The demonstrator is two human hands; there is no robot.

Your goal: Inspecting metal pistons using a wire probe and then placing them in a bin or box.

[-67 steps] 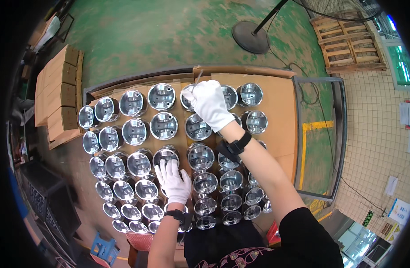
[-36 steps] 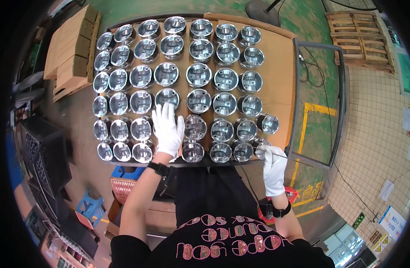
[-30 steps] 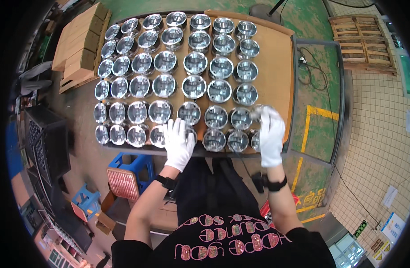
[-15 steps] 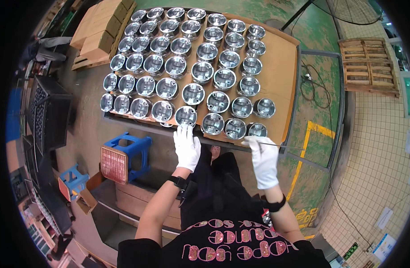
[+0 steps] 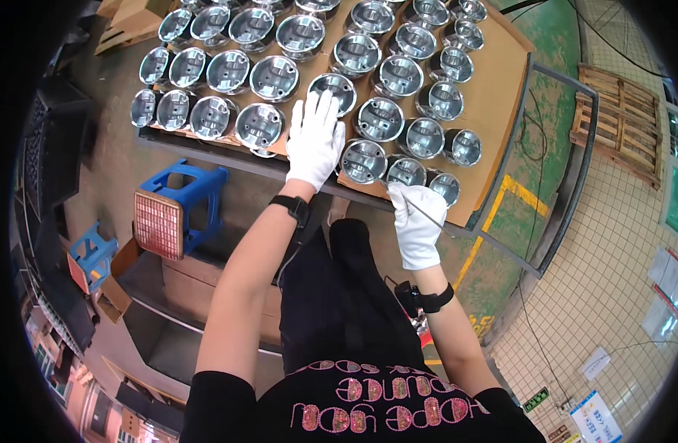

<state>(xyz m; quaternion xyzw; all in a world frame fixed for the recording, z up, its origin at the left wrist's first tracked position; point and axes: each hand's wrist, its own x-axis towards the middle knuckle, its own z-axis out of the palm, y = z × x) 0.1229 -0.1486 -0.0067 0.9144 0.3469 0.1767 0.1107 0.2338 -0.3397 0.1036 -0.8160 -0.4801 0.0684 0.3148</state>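
At the near edge of the cardboard-topped table [image 5: 501,111], my left hand [image 5: 314,139] lies flat and open, gripping nothing, on a metal cup [image 5: 333,90]. My right hand [image 5: 416,221], at 4 o'clock from it, pinches a thin rod [image 5: 420,211] beside the front-row cups [image 5: 405,171]. I judge the rows full, only this corner left.

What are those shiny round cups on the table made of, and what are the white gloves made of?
The round cup-shaped parts look like bare machined metal: silvery, with bright glints on rims and hollows. The sheet under them looks like brown cardboard, matte and flat. The gloves on the left hand and right hand look like soft white cloth, probably cotton, dull and wrinkled.
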